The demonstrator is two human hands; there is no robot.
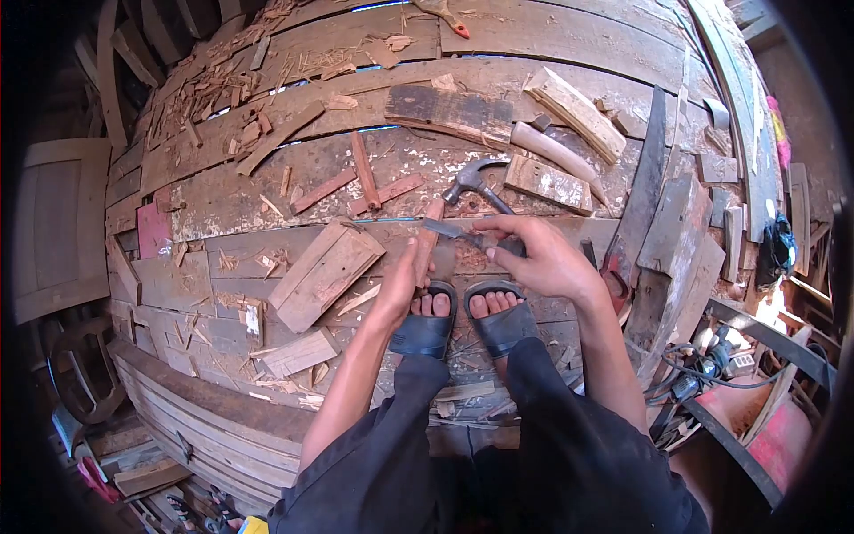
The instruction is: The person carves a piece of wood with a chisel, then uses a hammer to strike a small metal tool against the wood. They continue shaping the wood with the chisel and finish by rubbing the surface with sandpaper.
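My left hand [406,276] is closed round a narrow reddish wood strip [431,236], which points up and away from me. In my right hand [544,258] is a chisel [447,229], its dark handle partly hidden by the fingers. The flat blade lies across the strip near its upper end, and seems to touch it. Just beyond the blade, a claw hammer [471,181] rests on the planks. A rounded wooden handle-like piece [556,160] and a short wood block [548,185] lie farther right.
Planks and shavings cover the floor around my sandalled feet [422,320]. A thick wood block [326,274] lies left, with crossed reddish strips [363,173] ahead. To the right are a long saw [642,196], a heavy beam [672,227] and a corded power tool [698,378].
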